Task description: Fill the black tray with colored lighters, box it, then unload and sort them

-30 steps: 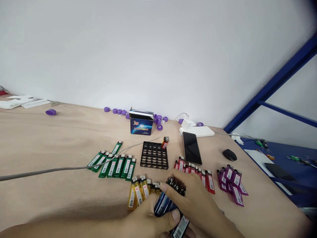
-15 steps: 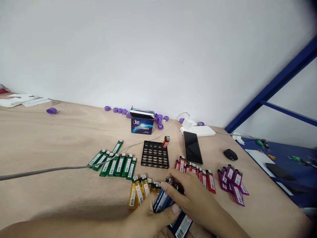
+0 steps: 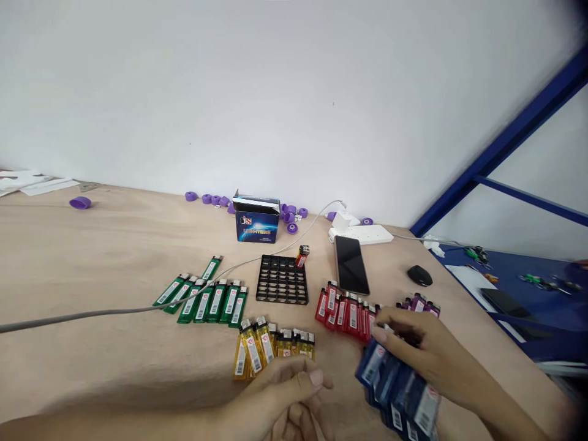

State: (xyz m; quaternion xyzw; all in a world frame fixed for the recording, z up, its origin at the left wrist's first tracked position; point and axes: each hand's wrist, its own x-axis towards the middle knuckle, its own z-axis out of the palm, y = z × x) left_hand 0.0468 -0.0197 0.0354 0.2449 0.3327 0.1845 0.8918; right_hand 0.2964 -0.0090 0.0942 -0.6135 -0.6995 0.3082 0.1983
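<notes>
My right hand (image 3: pixel 429 349) is shut on a bunch of blue disposable lighters (image 3: pixel 397 392), gripping them near their tops just in front of the purple lighters (image 3: pixel 420 304). My left hand (image 3: pixel 289 398) holds nothing, its fingers loosely curled and apart, just below the row of yellow lighters (image 3: pixel 271 346). Red lighters (image 3: pixel 344 313) lie in a row to the right of those. Green lighters (image 3: pixel 209 300) lie further left. A black grid tray (image 3: pixel 281 280) stands behind them, with one red lighter (image 3: pixel 302 257) at its back corner. The right hand hides part of the purple group.
A "Lighters" box (image 3: pixel 256 223), purple caps (image 3: pixel 206 199), a phone (image 3: pixel 351 264), a power strip (image 3: pixel 362 234) and a mouse (image 3: pixel 419 275) sit on the plywood table (image 3: pixel 92 257). A grey cable (image 3: pixel 114 314) crosses its left side. The table edge and a blue frame (image 3: pixel 505 147) are at right.
My right hand has carried the blue lighters rightward, away from the yellow row. My left hand has let go of them and now holds nothing.
</notes>
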